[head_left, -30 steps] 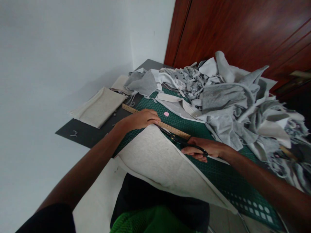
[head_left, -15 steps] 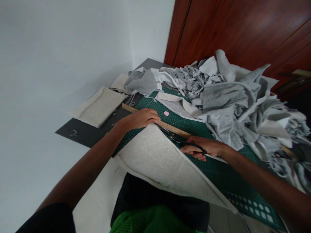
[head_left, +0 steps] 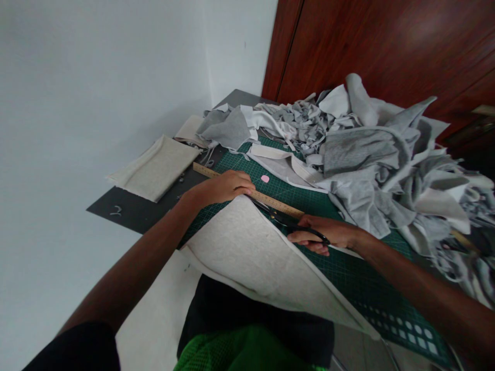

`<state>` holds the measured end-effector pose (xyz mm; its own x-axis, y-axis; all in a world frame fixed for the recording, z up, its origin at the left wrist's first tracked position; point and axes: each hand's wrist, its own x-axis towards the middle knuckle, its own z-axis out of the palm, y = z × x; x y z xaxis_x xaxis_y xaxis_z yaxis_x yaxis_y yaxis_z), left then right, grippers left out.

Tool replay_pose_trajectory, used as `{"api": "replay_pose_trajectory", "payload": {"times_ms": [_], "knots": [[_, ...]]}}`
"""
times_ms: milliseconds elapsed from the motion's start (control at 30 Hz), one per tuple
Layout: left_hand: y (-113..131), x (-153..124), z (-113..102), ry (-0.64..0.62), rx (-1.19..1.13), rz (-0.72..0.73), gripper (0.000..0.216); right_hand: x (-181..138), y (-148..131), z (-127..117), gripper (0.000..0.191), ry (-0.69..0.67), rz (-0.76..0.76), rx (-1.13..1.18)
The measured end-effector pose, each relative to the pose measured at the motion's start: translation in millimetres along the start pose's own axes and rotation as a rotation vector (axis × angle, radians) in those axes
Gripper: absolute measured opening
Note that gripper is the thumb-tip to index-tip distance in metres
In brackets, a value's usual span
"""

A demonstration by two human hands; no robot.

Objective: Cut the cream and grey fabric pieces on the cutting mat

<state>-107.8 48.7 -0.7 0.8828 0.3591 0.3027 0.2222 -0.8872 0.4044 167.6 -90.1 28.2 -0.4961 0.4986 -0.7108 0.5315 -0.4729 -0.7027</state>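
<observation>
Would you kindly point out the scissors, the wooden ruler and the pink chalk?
scissors [head_left: 284,220]: head view, on the black blades.
wooden ruler [head_left: 276,202]: head view, on its middle stretch.
pink chalk [head_left: 265,179]: head view, on its centre.

**Cloth, wood and a matt gridded mat**

A pale, felt-like cloth sheet [head_left: 251,252] with a soft, faintly flecked, matt face was seen. The scissors [head_left: 288,222] were marked by glossy black handles, presumably plastic, and dark blades. The ruler [head_left: 270,201] was shown as light, unvarnished wood. The cutting mat [head_left: 348,278] looked matt green, smooth and printed with a grid. Grey and white knit scraps [head_left: 367,159] appeared soft and crumpled. The door [head_left: 386,46] was finished in glossy reddish wood.
</observation>
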Motion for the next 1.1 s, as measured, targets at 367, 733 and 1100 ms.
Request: {"api": "replay_pose_trajectory", "payload": {"times_ms": [367, 733, 1100], "knots": [[2.7, 0.6, -1.8, 0.019, -0.016, -0.006, 0.028, 1.2, -0.6, -1.1, 0.050, -0.001, 0.023, -0.034], [1.6, -0.7, -2.6, 0.028, 0.001, -0.016, 0.030, 3.5, 0.3, 0.2, 0.054, -0.007, -0.012, -0.081], [2.1, 0.2, -1.7, 0.029, -0.004, -0.019, 0.029, 3.8, -3.7, 4.0, 0.053, 0.035, -0.045, -0.190]]}}
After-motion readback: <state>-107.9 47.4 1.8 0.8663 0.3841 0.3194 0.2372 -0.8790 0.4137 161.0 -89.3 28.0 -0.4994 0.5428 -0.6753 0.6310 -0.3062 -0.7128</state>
